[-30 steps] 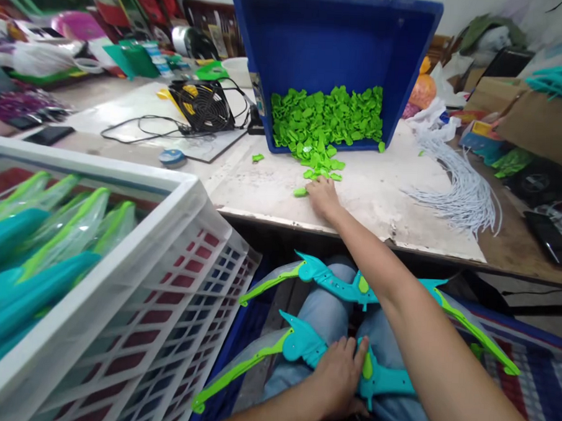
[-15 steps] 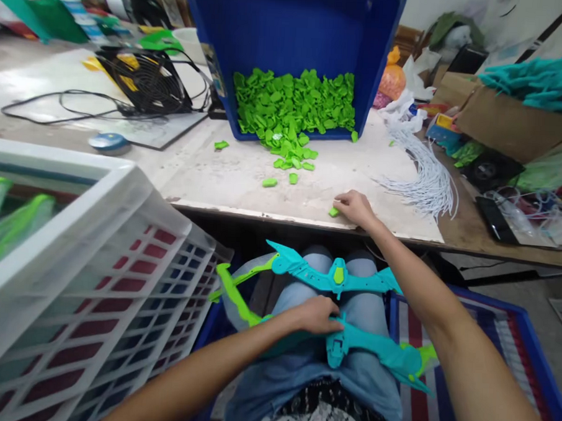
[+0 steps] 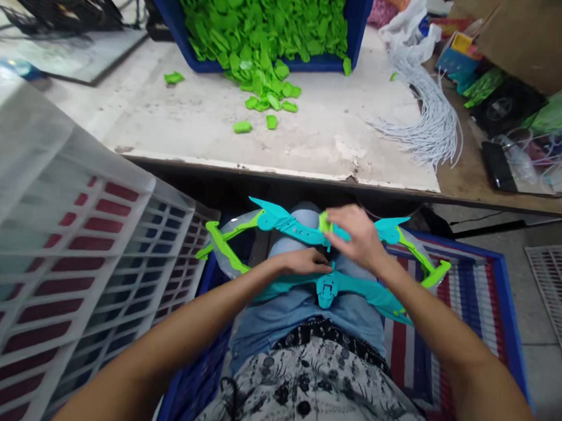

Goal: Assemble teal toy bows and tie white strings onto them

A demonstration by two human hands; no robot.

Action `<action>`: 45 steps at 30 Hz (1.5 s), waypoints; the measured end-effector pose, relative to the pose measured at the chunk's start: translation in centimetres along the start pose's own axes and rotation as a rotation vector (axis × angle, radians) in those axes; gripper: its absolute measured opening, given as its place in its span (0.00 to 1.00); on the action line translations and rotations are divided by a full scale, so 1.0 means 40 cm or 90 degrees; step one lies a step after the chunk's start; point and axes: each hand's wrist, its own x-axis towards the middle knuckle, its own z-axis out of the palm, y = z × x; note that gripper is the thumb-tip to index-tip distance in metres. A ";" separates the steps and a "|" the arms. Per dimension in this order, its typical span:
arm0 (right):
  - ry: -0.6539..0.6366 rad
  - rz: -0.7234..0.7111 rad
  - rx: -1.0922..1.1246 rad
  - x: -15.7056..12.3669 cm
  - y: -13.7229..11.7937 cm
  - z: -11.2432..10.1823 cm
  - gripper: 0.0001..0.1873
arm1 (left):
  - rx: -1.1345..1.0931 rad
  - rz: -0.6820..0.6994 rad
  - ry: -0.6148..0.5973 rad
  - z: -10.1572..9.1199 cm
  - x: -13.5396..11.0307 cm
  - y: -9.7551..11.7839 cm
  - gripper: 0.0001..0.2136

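Observation:
Two teal toy bows with green tips lie across my lap. My left hand [image 3: 304,262] rests closed on the nearer bow [image 3: 352,289], pressing it against my thigh. My right hand [image 3: 360,234] is over the middle of the farther bow [image 3: 280,222], fingers pinched on a small green plastic piece [image 3: 324,222] at its grip. A heap of the same green pieces [image 3: 261,20] spills from a tipped blue bin [image 3: 177,20] onto the table [image 3: 312,137].
A white lattice crate [image 3: 74,257] stands close on my left. A bundle of white cords [image 3: 429,117] lies at the table's right, with a phone [image 3: 498,165] and boxes beyond. A fan [image 3: 61,2] sits far left. A blue crate [image 3: 501,294] surrounds my legs.
My right hand came back from the table edge with a green piece and now sits on the farther bow. The view tilted down toward my lap. My left hand stayed on the nearer bow.

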 end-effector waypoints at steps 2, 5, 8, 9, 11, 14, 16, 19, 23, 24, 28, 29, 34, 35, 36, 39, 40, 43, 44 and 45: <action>-0.025 -0.025 -0.013 -0.138 -0.066 0.001 0.11 | -0.024 -0.014 -0.029 -0.001 0.005 -0.008 0.19; -0.044 -0.005 -0.069 -0.286 -0.132 0.028 0.11 | -0.062 -0.035 -0.054 0.002 0.009 -0.010 0.20; -0.017 0.032 -0.114 -0.338 -0.158 0.063 0.11 | -0.075 -0.046 -0.049 0.005 0.009 -0.005 0.22; -0.010 0.040 -0.122 -0.341 -0.161 0.071 0.11 | -0.078 -0.046 -0.048 0.006 0.008 -0.004 0.22; -0.006 0.051 -0.129 -0.340 -0.167 0.082 0.10 | -0.083 -0.040 -0.049 0.005 0.004 -0.001 0.23; 0.007 0.067 -0.138 -0.343 -0.177 0.092 0.10 | -0.083 -0.012 -0.088 0.003 -0.004 0.004 0.25; 0.025 0.086 -0.130 -0.351 -0.181 0.102 0.10 | -0.050 0.001 -0.100 0.005 -0.007 0.007 0.27; 0.066 0.157 -0.085 -0.359 -0.181 0.117 0.08 | 0.025 0.004 -0.066 0.013 -0.011 0.013 0.28; 0.043 0.309 -0.050 -0.348 -0.166 0.121 0.23 | 0.030 0.006 -0.052 0.026 -0.014 0.022 0.26; 0.004 0.333 -0.049 -0.342 -0.162 0.119 0.27 | 0.033 -0.002 -0.047 0.028 -0.015 0.024 0.25; -0.166 0.355 -0.062 -0.319 -0.151 0.112 0.31 | 0.071 -0.021 -0.015 0.034 -0.019 0.025 0.20; -0.185 0.354 -0.075 -0.316 -0.152 0.114 0.31 | 0.085 -0.016 -0.008 0.035 -0.021 0.024 0.19; -0.186 0.326 -0.143 -0.317 -0.173 0.134 0.32 | 0.158 0.007 -0.006 0.038 -0.037 0.019 0.19; -0.182 0.320 -0.148 -0.318 -0.176 0.136 0.32 | 0.173 0.008 -0.003 0.041 -0.041 0.019 0.18; -0.177 0.319 -0.153 -0.318 -0.177 0.137 0.32 | 0.186 0.009 0.003 0.044 -0.044 0.020 0.18; -0.167 0.313 -0.148 -0.315 -0.169 0.131 0.34 | 0.175 0.006 0.015 0.054 -0.051 0.022 0.20; -0.170 0.307 -0.140 -0.314 -0.164 0.129 0.35 | 0.154 0.004 0.010 0.056 -0.050 0.022 0.21; -0.186 0.293 -0.129 -0.314 -0.159 0.132 0.35 | 0.118 0.003 -0.010 0.056 -0.046 0.021 0.23; -0.182 0.296 -0.138 -0.316 -0.161 0.137 0.35 | 0.122 0.006 -0.012 0.054 -0.044 0.021 0.24; -0.174 0.299 -0.149 -0.317 -0.165 0.141 0.36 | 0.130 0.007 -0.012 0.052 -0.044 0.023 0.24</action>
